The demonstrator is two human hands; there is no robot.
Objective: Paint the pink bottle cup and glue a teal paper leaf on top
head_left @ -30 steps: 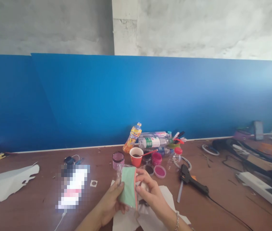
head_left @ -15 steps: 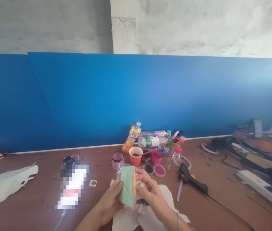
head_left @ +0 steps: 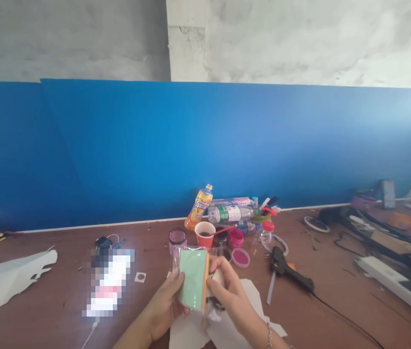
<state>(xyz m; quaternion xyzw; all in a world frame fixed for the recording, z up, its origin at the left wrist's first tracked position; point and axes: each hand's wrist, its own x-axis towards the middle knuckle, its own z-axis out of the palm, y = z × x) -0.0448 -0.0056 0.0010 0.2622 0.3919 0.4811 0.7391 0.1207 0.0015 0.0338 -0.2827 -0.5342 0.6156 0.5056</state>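
Observation:
A pack of coloured paper (head_left: 193,278), pale green on its face with pink and yellow edges, is upright in a clear plastic wrapper. My left hand (head_left: 164,303) grips its left side, thumb across the front. At the right edge, my right hand (head_left: 233,296) has its thumb and forefinger closed on the pack. Something whitish, partly hidden, sits inside the right hand's fingers; I cannot make out what it is. Below both hands lie white paper pieces (head_left: 188,332) on the brown table.
Behind the hands stand a red paper cup (head_left: 204,241), an orange drink bottle (head_left: 198,208), a pink paint jar (head_left: 235,238) and lying plastic bottles (head_left: 229,214). A black glue gun (head_left: 291,272) with its cord lies right, a power strip (head_left: 396,286) beyond. A blurred phone (head_left: 111,283) lies left.
The pack has turned so that more of its green face shows, and it sits slightly further right. My right hand's fingers have shifted a little along its edge.

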